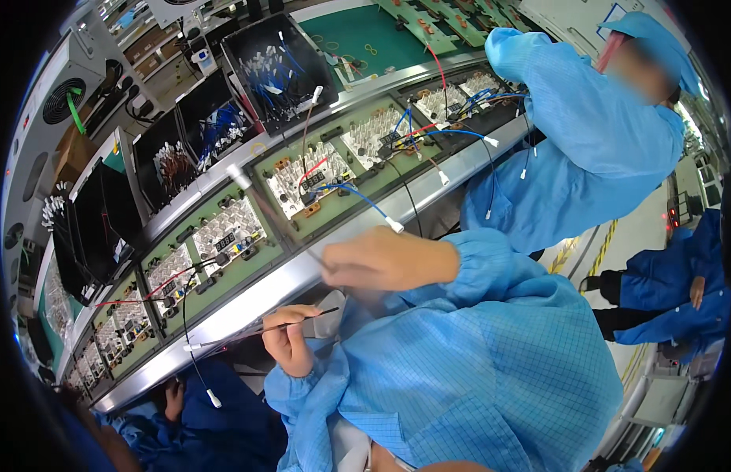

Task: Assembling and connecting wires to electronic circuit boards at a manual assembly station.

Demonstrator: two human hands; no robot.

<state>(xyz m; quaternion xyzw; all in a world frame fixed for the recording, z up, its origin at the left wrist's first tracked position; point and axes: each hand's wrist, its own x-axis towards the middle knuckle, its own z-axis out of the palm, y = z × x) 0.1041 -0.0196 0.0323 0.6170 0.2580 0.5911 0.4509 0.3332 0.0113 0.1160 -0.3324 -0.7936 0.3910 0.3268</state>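
Note:
My left hand is closed in a pinch on a thin dark wire. One end of the wire points to the right past my fingertips; toward the left it runs to a white connector over the metal rail. Higher and to the right, my right hand is curled and smeared by motion at the near edge of the line. A blurred dark strand leads from its fingers up-left toward a blurred white end. Beyond my hands, a circuit board with a digit display, red wire and blue wire lies in a green carrier.
More boards lie along the metal-edged line. Black bins of wires with white connectors stand behind it. A co-worker in blue works at the right; another person's hand shows at lower left. Loose wires overhang the near rail.

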